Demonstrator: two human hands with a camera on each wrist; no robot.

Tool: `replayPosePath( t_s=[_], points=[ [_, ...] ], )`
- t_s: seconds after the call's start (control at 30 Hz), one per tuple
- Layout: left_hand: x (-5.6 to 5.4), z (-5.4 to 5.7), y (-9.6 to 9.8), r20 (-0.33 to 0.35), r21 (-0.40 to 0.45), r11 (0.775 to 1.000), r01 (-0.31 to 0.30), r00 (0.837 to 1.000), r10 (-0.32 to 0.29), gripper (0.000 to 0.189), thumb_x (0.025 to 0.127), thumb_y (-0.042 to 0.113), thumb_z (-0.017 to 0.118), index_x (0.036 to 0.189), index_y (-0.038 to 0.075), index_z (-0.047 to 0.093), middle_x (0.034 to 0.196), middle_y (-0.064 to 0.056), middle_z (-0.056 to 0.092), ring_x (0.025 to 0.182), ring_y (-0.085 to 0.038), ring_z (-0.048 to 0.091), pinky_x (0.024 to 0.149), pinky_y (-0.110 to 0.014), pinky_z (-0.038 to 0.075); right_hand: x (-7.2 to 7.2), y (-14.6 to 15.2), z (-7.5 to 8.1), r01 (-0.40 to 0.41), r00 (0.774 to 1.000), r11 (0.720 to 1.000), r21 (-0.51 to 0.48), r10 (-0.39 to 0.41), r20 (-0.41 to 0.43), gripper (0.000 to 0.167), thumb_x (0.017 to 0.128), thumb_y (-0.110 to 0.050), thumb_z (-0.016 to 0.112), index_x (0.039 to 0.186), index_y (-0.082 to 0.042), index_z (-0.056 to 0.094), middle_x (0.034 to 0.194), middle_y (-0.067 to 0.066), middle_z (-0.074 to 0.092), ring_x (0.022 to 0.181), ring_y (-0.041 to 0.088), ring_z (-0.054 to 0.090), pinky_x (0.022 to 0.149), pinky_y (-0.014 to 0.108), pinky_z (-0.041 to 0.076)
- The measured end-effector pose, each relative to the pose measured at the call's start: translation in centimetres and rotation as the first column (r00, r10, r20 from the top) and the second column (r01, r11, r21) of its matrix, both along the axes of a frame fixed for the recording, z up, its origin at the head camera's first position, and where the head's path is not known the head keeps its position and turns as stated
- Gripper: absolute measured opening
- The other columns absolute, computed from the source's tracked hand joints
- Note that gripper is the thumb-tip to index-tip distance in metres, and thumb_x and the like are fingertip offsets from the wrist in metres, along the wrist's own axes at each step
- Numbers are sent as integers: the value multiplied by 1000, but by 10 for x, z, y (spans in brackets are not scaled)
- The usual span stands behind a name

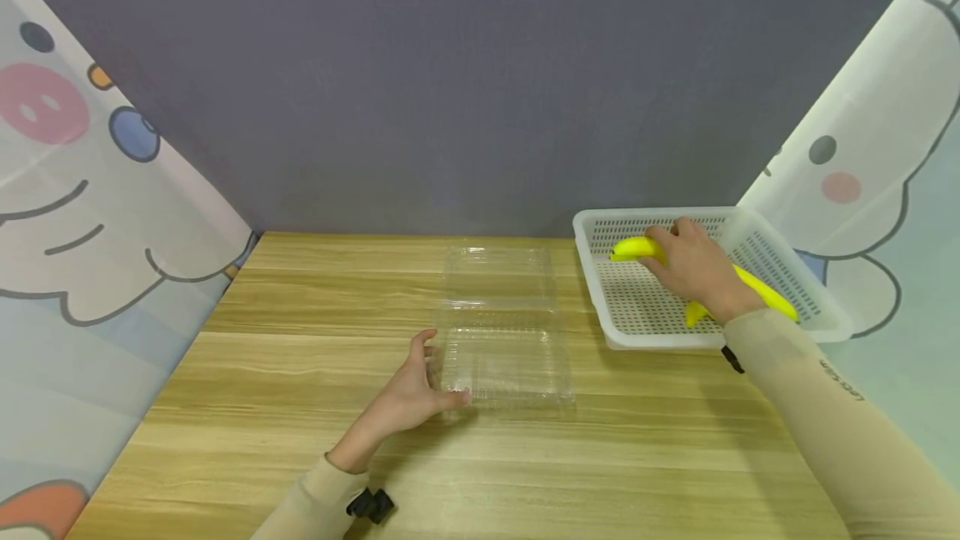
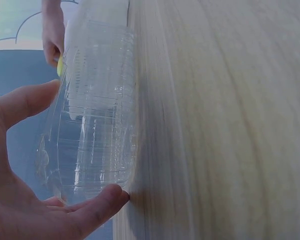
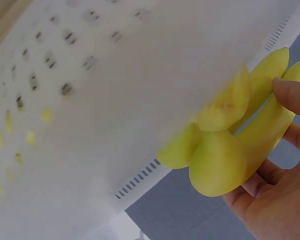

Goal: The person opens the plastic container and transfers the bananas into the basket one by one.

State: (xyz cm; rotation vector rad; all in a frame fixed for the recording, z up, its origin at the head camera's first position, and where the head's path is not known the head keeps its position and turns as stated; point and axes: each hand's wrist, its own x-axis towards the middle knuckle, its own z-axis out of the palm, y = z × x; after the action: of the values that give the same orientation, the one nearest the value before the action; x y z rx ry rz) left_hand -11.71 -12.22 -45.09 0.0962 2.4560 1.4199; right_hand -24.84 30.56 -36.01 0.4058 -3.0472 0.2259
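In the head view, a clear plastic clamshell container [image 1: 510, 369] lies unfolded on the wooden table, its lid half [image 1: 498, 273] toward the wall. My left hand [image 1: 412, 394] holds its near left corner, thumb along the front edge and fingers at the left side. The left wrist view shows that hand [image 2: 20, 165] spread around the end of the container [image 2: 100, 140]. Over the white basket [image 1: 607, 307], my right hand [image 1: 693, 269] grips a yellow banana [image 1: 637, 248]. Another banana [image 1: 772, 297] lies in the basket, partly hidden by my wrist. In the right wrist view, yellow bananas [image 3: 217, 165] bunch together near my fingers.
The basket has raised slotted walls and stands at the table's back right. A grey wall [image 1: 420, 90] rises behind the table [image 1: 247, 407]. Cartoon-printed curtains [image 1: 45, 215] flank it on both sides.
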Motion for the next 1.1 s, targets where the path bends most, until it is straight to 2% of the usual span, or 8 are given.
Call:
replayPosePath(
  t_s=[0.1, 0.27, 0.53, 0.77, 0.93, 1.1],
  points=[
    [0, 0, 0, -4, -2, 1000, -2, 1000, 2, 119, 76, 32, 91, 160, 10, 9, 153, -25, 34, 95, -27, 57, 84, -47, 51, -1, 4, -3, 3, 1000, 1000, -7, -3, 1, 50, 101, -31, 62, 141, -3, 49, 116, 28, 46, 102, 42, 42, 79, 55, 43],
    [-1, -1, 0, -10, -4, 1000, -2, 1000, 2, 119, 76, 34, 91, 160, 11, 10, 153, -25, 35, 107, -32, 57, 89, -52, 51, -2, 10, -9, -2, 1000, 1000, -2, 2, 10, 50, 102, -31, 61, 141, -1, 49, 113, 28, 48, 100, 41, 43, 79, 54, 43],
    [-1, -1, 0, -9, 5, 1000, -4, 1000, 4, 118, 76, 33, 91, 160, 11, 10, 153, -25, 35, 128, -43, 49, 96, -59, 48, -5, 17, -19, 17, 998, 1000, 19, -18, 56, 52, 102, -32, 62, 142, -1, 48, 116, 30, 47, 102, 43, 44, 83, 58, 44],
    [-1, 0, 0, -5, 5, 1000, 6, 1000, -6, 119, 76, 32, 90, 160, 10, 9, 153, -24, 35, 104, -31, 57, 88, -51, 50, -8, 22, -29, 43, 993, 999, 23, -45, 108, 55, 102, -34, 61, 144, -3, 46, 120, 30, 46, 105, 45, 43, 85, 62, 46],
    [1, 1, 0, -10, 5, 1000, 3, 1000, -3, 119, 76, 33, 90, 160, 10, 10, 153, -25, 35, 121, -38, 53, 93, -56, 49, -9, 24, -35, 36, 991, 999, 34, -41, 128, 53, 102, -32, 61, 144, -3, 47, 120, 30, 45, 107, 45, 42, 84, 63, 46],
    [1, 0, 0, -7, 7, 1000, 1, 1000, -1, 119, 77, 32, 90, 160, 10, 9, 153, -25, 34, 125, -42, 51, 94, -58, 48, -7, 22, -41, 36, 989, 997, 71, -45, 138, 55, 101, -31, 63, 144, -2, 46, 120, 31, 45, 108, 46, 43, 87, 66, 46]
  ],
)
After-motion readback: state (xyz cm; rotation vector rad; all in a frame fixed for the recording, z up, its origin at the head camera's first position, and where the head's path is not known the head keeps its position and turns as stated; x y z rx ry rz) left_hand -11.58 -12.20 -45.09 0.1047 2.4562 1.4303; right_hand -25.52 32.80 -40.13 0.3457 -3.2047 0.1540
